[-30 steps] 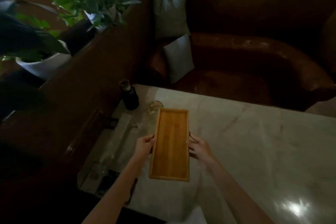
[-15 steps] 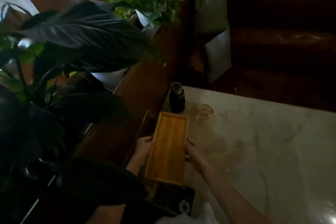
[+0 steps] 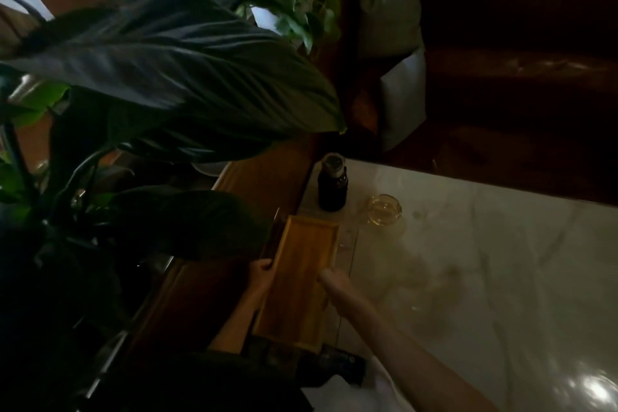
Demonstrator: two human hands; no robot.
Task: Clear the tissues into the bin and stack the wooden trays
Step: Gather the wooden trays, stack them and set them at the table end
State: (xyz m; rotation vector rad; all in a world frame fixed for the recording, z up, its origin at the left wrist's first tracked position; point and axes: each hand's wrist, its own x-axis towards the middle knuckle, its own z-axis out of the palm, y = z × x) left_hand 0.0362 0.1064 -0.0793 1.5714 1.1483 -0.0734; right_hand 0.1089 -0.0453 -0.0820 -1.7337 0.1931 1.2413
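head | your left hand (image 3: 262, 273) grips the wooden tray's (image 3: 301, 281) left edge | your right hand (image 3: 332, 281) clasps its right edge | tray sits at the counter's (image 3: 485, 278) left edge, near a dark bottle (image 3: 332, 185) and glass ashtray (image 3: 384, 210)

I count one tray (image 3: 301, 281) between my two hands, left (image 3: 262, 273) and right (image 3: 334, 281). On the table (image 3: 485, 278): one bottle (image 3: 332, 186), one glass (image 3: 384, 210). Two cushions (image 3: 389, 13) on the sofa (image 3: 521, 84).
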